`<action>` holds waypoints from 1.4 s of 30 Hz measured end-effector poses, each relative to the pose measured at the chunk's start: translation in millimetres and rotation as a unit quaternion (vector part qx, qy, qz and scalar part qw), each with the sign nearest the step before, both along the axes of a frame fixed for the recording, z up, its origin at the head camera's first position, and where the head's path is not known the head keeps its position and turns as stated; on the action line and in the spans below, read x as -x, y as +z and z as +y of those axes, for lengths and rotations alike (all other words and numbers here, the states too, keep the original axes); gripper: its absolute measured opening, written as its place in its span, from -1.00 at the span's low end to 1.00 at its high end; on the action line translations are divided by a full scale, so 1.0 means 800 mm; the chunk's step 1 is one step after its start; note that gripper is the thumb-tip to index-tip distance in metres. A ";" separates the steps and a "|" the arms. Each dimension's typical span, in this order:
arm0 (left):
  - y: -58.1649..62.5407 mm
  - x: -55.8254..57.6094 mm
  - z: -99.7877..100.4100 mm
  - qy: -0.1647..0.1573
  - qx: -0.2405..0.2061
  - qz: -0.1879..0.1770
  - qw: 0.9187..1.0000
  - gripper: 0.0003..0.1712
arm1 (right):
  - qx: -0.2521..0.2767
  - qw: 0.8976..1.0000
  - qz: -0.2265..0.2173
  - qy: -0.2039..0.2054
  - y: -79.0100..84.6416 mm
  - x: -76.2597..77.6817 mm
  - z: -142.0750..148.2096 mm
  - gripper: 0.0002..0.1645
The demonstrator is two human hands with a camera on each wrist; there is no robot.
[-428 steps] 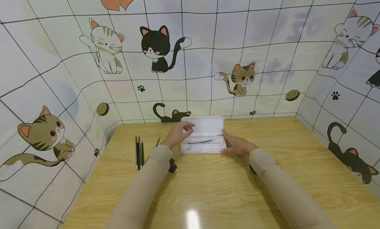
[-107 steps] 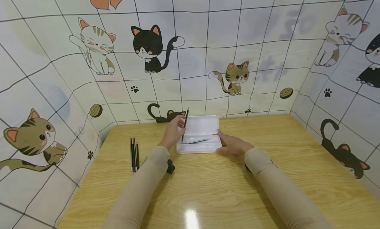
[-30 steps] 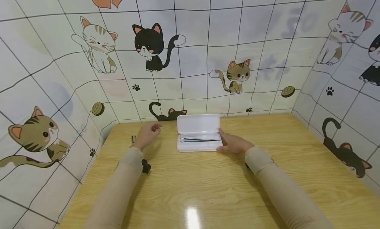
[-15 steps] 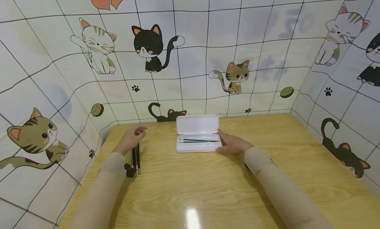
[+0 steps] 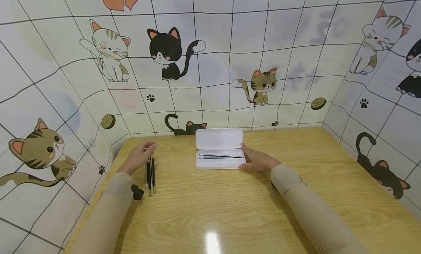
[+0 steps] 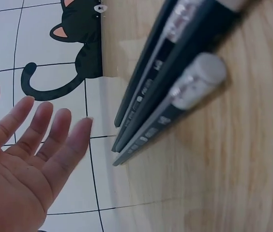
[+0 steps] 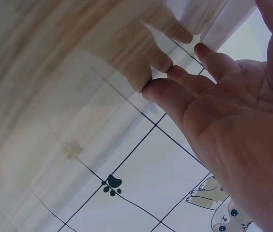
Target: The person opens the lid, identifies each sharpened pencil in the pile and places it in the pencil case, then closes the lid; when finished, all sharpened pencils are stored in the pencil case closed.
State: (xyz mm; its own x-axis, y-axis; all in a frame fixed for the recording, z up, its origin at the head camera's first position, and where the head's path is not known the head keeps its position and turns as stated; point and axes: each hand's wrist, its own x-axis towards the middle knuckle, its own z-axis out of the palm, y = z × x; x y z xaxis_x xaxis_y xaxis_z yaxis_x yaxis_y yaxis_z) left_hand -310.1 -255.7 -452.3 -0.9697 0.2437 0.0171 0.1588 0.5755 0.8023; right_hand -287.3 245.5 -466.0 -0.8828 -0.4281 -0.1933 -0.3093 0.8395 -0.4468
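Note:
My left hand (image 5: 139, 156) is over the far ends of several dark pencils (image 5: 150, 177) lying side by side on the left of the table. In the left wrist view its fingers (image 6: 59, 159) are loosely extended, apart from the pencils (image 6: 148, 128), which have white erasers. An opened white pencil case (image 5: 221, 164) stands at the table's back, lid raised, with dark pencils (image 5: 218, 156) lying lengthwise inside. My right hand (image 5: 260, 159) holds the case's right end, thumb at the front corner and fingers near the hinge. In the right wrist view, fingertips (image 7: 151, 92) of that hand rest on the table.
The wooden table (image 5: 223, 203) meets a cat-printed wall covering (image 5: 217, 64) right behind the case. Similar walls close off the left and right sides. A small black device (image 5: 137, 192) sits at my left wrist.
Seconds ago my left hand held a pencil upright over the case; that pencil now lies inside. The left hand has since moved left, away from the case, to the loose pencils. The right hand stayed.

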 end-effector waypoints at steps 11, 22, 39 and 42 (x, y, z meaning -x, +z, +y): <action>-0.005 -0.003 0.001 -0.025 0.018 -0.016 0.999 -0.30 | 0.005 1.000 0.000 -0.001 -0.001 0.000 0.002 0.23; -0.010 -0.001 0.010 -0.037 0.028 -0.029 0.999 -0.38 | 0.006 1.000 -0.002 -0.003 -0.003 0.002 0.002 0.25; -0.018 -0.008 0.043 -0.097 0.013 -0.037 0.995 -0.48 | 0.001 1.000 0.005 0.004 -0.006 0.001 0.003 0.24; -0.019 -0.009 0.051 -0.110 0.003 -0.040 0.993 -0.49 | 0.002 1.000 0.001 0.000 -0.004 0.001 0.003 0.24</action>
State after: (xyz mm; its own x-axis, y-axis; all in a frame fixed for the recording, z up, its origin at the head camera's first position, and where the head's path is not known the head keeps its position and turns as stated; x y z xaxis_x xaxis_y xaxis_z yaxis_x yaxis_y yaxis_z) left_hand -302.9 -215.1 -467.8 -0.8913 0.4493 -0.0608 0.2163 0.5391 0.8140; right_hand -288.0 247.5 -469.1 -0.8831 -0.4294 -0.1889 -0.3108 0.8372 -0.4500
